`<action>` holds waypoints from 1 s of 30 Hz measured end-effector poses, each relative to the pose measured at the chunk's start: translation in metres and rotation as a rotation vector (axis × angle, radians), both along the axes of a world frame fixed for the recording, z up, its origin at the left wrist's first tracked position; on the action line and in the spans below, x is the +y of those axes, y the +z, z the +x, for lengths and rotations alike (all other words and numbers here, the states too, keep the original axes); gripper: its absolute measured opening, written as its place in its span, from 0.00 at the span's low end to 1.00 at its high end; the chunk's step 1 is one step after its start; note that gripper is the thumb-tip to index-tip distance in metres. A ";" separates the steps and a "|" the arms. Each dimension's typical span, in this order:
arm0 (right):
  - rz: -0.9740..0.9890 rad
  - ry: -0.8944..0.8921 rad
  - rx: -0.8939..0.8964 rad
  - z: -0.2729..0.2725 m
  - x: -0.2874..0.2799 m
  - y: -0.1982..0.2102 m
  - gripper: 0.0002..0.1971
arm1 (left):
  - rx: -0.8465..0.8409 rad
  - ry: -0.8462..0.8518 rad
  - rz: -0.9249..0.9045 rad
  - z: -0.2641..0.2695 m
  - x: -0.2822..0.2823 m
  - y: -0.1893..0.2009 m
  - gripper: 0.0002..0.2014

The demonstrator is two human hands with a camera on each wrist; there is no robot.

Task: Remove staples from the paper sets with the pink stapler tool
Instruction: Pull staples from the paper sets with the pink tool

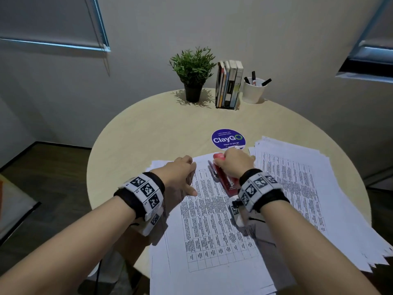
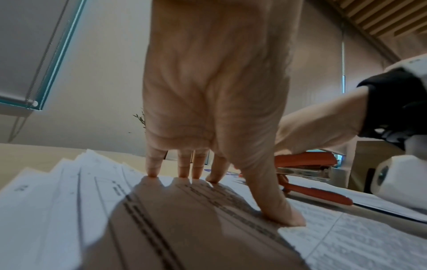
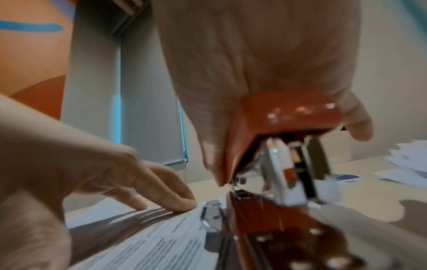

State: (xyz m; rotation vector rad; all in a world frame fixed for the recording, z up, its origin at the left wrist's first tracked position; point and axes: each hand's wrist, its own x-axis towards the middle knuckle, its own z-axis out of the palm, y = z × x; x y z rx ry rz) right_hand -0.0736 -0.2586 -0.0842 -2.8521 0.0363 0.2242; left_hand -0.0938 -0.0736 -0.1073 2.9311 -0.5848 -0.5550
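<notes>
A printed paper set (image 1: 212, 220) lies in front of me on the round table (image 1: 148, 135). My left hand (image 1: 187, 177) presses down on its upper left part, straight fingers (image 2: 184, 168) and thumb touching the sheet. My right hand (image 1: 234, 165) grips the pink stapler tool (image 1: 223, 179) from above, near the set's top edge. The right wrist view shows the tool (image 3: 284, 117) with its jaws parted over the paper, and the left hand (image 3: 138, 182) beside it. A pen (image 2: 323, 194) lies on the sheet just left of the tool. No staple is visible.
A large loose stack of papers (image 1: 297, 177) covers the table's right side, and more sheets (image 1: 157, 165) lie under the left hand. At the back stand a potted plant (image 1: 193, 75), books (image 1: 229, 84) and a white cup of markers (image 1: 254, 90). A blue sticker (image 1: 228, 139) marks the middle.
</notes>
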 end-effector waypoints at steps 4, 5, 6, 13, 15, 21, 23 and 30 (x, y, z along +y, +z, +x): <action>-0.230 0.111 -0.020 0.003 0.022 -0.001 0.10 | -0.013 0.000 0.012 0.000 -0.002 0.000 0.41; -0.250 0.126 -0.018 0.004 0.025 0.000 0.10 | -0.015 -0.001 0.017 0.001 -0.002 0.000 0.43; -0.253 0.131 -0.013 0.006 0.027 0.000 0.10 | -0.019 -0.004 0.028 0.002 -0.002 -0.001 0.45; -0.231 0.134 0.008 0.020 0.036 0.002 0.09 | -0.033 -0.025 0.052 0.004 0.001 -0.003 0.45; -0.230 0.140 -0.015 0.021 0.038 0.002 0.08 | -0.036 -0.039 0.047 0.005 0.001 -0.001 0.45; -0.033 0.005 -0.017 0.020 0.046 -0.003 0.09 | -0.047 -0.073 0.022 0.006 0.004 0.000 0.42; -0.049 0.010 -0.039 0.019 0.047 -0.004 0.11 | -0.050 -0.075 0.022 0.007 0.003 0.000 0.41; -0.275 0.198 -0.174 0.019 0.045 -0.004 0.10 | -0.050 -0.084 0.017 0.008 0.003 0.000 0.40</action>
